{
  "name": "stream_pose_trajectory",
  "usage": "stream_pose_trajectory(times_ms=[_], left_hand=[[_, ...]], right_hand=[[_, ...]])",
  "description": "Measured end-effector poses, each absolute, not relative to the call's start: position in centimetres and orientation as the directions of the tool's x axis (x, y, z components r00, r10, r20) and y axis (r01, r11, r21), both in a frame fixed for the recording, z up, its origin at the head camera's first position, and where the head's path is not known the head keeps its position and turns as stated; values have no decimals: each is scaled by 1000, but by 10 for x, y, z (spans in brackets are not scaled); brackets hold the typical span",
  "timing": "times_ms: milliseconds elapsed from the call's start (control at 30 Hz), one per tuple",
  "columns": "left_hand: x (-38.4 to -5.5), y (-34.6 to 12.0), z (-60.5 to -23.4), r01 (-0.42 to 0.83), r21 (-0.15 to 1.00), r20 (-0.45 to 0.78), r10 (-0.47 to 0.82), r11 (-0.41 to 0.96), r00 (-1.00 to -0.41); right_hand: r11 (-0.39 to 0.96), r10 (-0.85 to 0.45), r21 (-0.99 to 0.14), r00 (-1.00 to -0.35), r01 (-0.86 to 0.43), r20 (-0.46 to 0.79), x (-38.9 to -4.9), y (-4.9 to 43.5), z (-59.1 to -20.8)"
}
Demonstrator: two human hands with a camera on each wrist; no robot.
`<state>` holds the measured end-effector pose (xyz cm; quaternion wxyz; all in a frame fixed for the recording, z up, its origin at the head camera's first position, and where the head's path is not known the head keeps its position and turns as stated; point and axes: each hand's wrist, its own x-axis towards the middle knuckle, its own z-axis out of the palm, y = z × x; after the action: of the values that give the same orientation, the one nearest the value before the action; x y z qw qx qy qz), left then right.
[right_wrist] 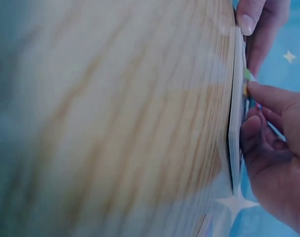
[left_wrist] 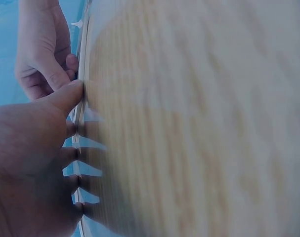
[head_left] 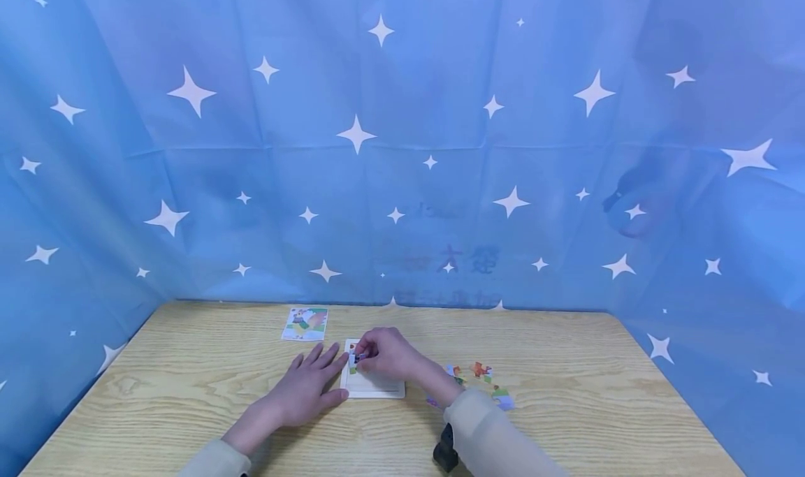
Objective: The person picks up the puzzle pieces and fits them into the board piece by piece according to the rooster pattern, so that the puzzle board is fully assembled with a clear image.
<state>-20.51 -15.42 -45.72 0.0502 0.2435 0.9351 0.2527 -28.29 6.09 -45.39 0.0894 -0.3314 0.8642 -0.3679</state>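
Observation:
A white puzzle tray (head_left: 385, 393) lies flat near the middle of the table, with a few coloured puzzle pieces along its left side. Over that side, my right hand (head_left: 391, 355) pinches a small puzzle piece (head_left: 360, 357) between thumb and fingers. In the right wrist view the fingertips (right_wrist: 253, 89) sit right at the tray's upper face, partly hiding the piece. My left hand (head_left: 305, 391) rests on the table with its fingers spread, index and thumb tips at the tray's left edge. Loose puzzle pieces (head_left: 482, 369) lie right of the tray, partly covered by my right forearm.
Behind my left hand lies a square picture card (head_left: 305, 324), printed with a colourful drawing. A small black object (head_left: 445, 452) shows beside the right sleeve. Blue cloth (head_left: 415, 177) with white stars hangs behind the wooden table (head_left: 566, 393) and down its sides.

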Motion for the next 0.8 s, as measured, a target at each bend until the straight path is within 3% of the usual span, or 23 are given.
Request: stream_pose_trajectory(times_ms=[367,800], left_hand=[[-207,-155,-464,441,503,48,485,743,-873],[-212,-156,-472,435,503,52,476,747,-878]], right_hand=[[550,-602,-661,-791,-511,111,-281,56,-452],[552,-611,-630,-779,-546,141,-281,55,-455]])
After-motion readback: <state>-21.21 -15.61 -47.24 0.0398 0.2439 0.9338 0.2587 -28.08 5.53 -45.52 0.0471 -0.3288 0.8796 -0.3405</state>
